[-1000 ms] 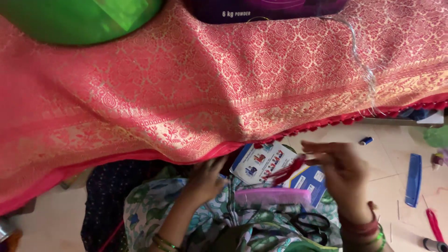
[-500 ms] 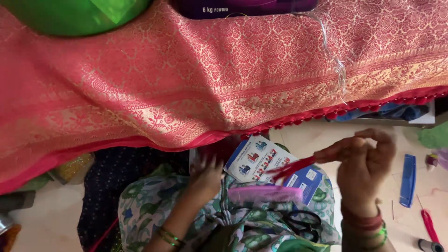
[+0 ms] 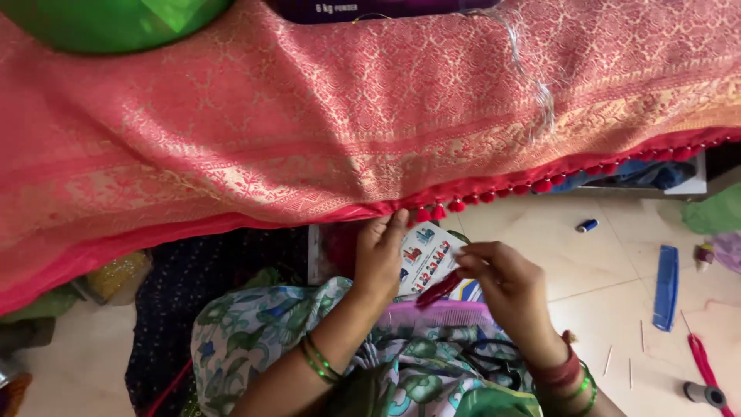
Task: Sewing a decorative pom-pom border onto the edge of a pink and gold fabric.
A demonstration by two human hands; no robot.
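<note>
A pink and gold patterned cloth (image 3: 347, 131) hangs across the view, its lower red hem (image 3: 540, 184) edged with small red tassels (image 3: 438, 211). My left hand (image 3: 380, 255) reaches up to the hem, fingertips touching the edge beside the last tassels. My right hand (image 3: 505, 289) is lower and to the right, pinching a bundle of red thread (image 3: 438, 291) between thumb and fingers. Beneath both hands lie a printed paper card (image 3: 428, 257) and a pink comb (image 3: 440, 313) on my green floral lap.
A green tub (image 3: 108, 23) and a dark purple packet (image 3: 370, 8) rest on top of the cloth. On the floor at the right are a blue comb (image 3: 666, 287), a small blue spool (image 3: 587, 225), thin sticks (image 3: 641, 336), a red thread strand and a grey spool (image 3: 704, 394). Black scissors (image 3: 486, 359) lie on my lap.
My left hand rose from the card to the cloth's hem. My right hand came down and left with the red thread, closer to the left hand. The view shifted slightly.
</note>
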